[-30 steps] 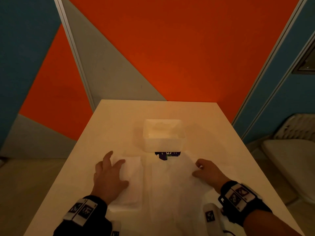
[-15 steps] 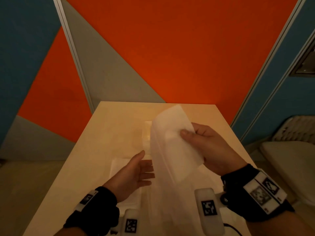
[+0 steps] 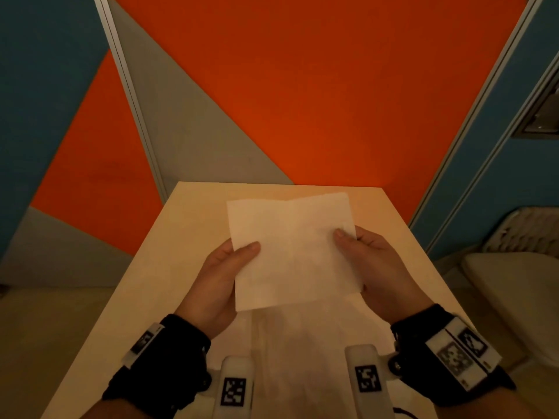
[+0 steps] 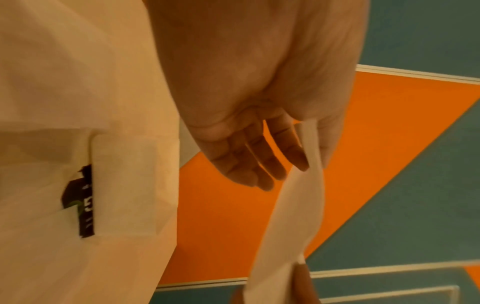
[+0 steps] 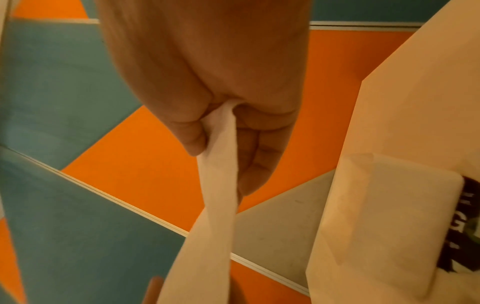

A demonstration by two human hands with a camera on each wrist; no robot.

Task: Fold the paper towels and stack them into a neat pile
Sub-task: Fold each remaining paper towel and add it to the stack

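Note:
A white paper towel (image 3: 290, 252) is held up flat above the table (image 3: 157, 267), spread between both hands. My left hand (image 3: 223, 276) pinches its left edge, thumb on the near face and fingers behind. My right hand (image 3: 372, 261) pinches its right edge the same way. In the left wrist view the paper towel (image 4: 303, 197) runs edge-on past the fingers (image 4: 249, 164). The right wrist view shows the towel (image 5: 215, 197) clamped between thumb and fingers. More white towel sheets (image 3: 302, 343) lie flat on the table under the hands.
A white box (image 4: 124, 181) of towels with a dark label (image 4: 83, 201) stands on the table beyond the hands, hidden in the head view by the raised sheet. Orange, grey and blue wall panels lie beyond. A pale chair (image 3: 514, 297) stands at the right.
My right hand lifted a towel off the table. My left hand left the folded stack at the left and took the sheet's left edge, so it now hangs spread between both hands.

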